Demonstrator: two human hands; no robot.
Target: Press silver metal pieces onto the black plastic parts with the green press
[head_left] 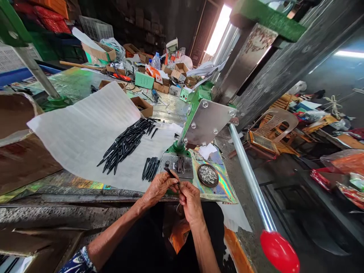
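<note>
Black pointed piece (170,172) sat pinched in the left hand (159,185), its near end between the right hand's (191,197) narrowed fingertips, likely for steadiness, before the press (209,119). Similar pieces (150,169) lay left, pin-filled dish (199,177) right, seemingly for easy reach.

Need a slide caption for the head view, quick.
Left hand holding a slim black piece, right hand at its lower end, before a green lever press.

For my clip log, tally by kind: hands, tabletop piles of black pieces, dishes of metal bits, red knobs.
Hands: 2 (left hand, right hand)
Black piles: 2 (large pile, small pile; strays uncounted)
Dish: 1
Red knob: 1
Total: 6
</note>
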